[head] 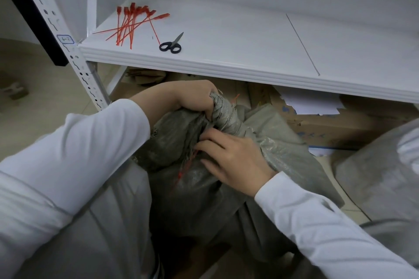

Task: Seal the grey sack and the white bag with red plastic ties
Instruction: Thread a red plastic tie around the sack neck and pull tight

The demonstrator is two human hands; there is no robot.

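Right hand, grip unclear, at tie running near-left off sack neck; left hand clamps neck.

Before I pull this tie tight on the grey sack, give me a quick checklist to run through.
1. Neck of grey sack bunched in left hand: ok.
2. One red tie at the neck by right hand: ok.
3. That tie threaded through its lock: cannot tell.
4. Stock of spare ties on shelf: ok.
5. Pair of scissors on shelf: ok.
6. Mouth of white bag sealed: cannot tell.
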